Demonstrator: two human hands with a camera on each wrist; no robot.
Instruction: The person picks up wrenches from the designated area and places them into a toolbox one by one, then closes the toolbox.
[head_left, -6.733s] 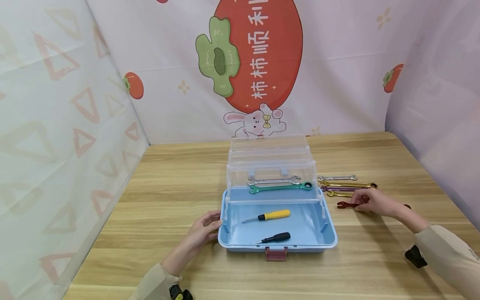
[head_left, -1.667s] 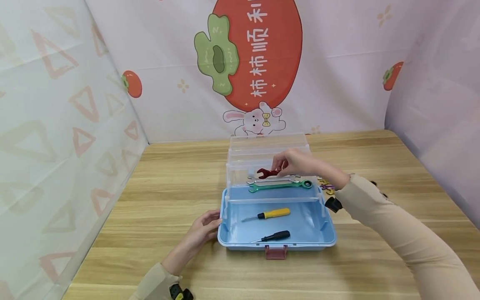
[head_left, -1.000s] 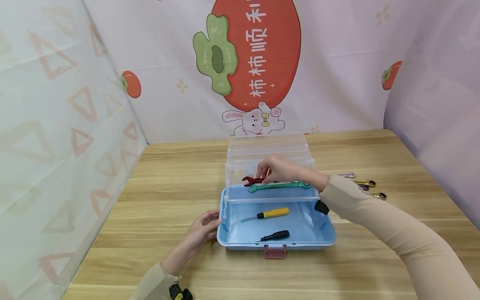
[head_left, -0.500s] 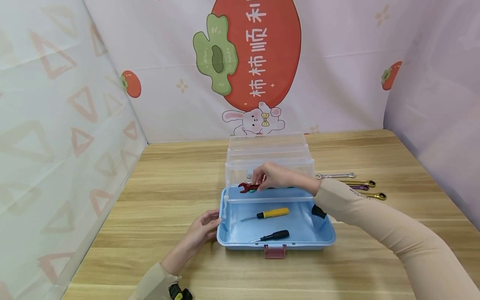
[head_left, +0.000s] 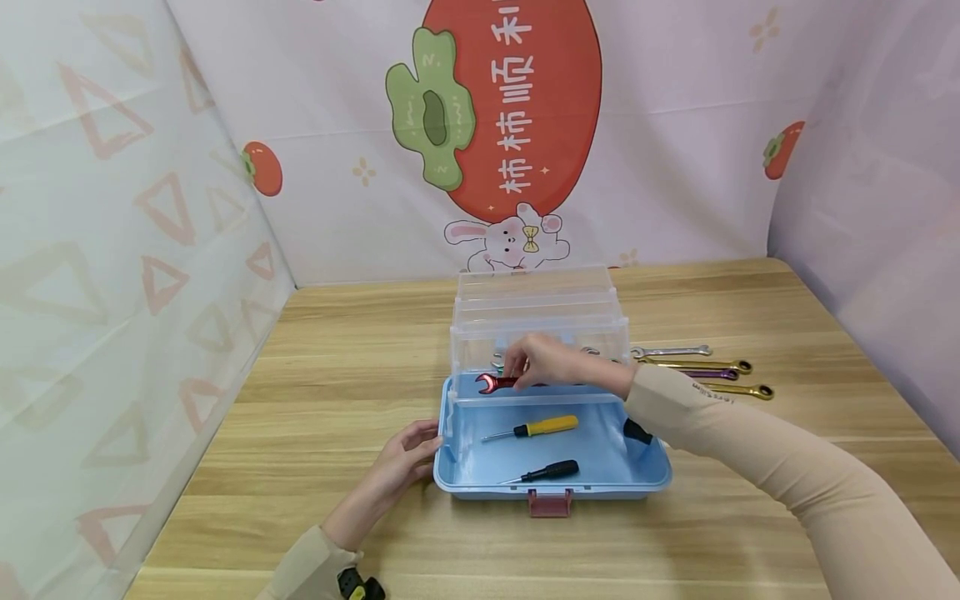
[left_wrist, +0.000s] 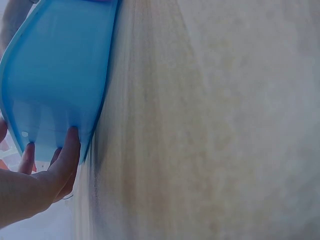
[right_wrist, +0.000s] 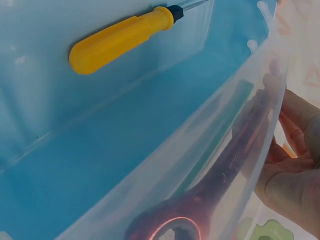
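A red wrench (head_left: 489, 383) is pinched by my right hand (head_left: 545, 360) in the clear upper tray (head_left: 471, 401) of the blue toolbox (head_left: 495, 493). Through the tray wall, the right wrist view shows the red wrench's ring end low down, beside a green wrench (right_wrist: 212, 135). In the head view the hand mostly covers the green wrench and a silver one. My left hand (head_left: 408, 450) rests on the toolbox's left side, its extended fingers (left_wrist: 71, 145) touching the outer wall. Below the tray lie a yellow screwdriver (head_left: 551, 427) and a black screwdriver (head_left: 553, 472).
To the right of the toolbox, a silver wrench (head_left: 671, 351), a purple wrench (head_left: 718, 375) and two gold wrenches lie on the wooden table (head_left: 345, 358). Clear tiers (head_left: 536, 287) rise at the toolbox's back. A dark red latch (head_left: 550, 504) hangs at its front.
My right hand has carried the red wrench from the table on the right to the upper tray, then down toward its near edge. The left hand has stayed on the toolbox.
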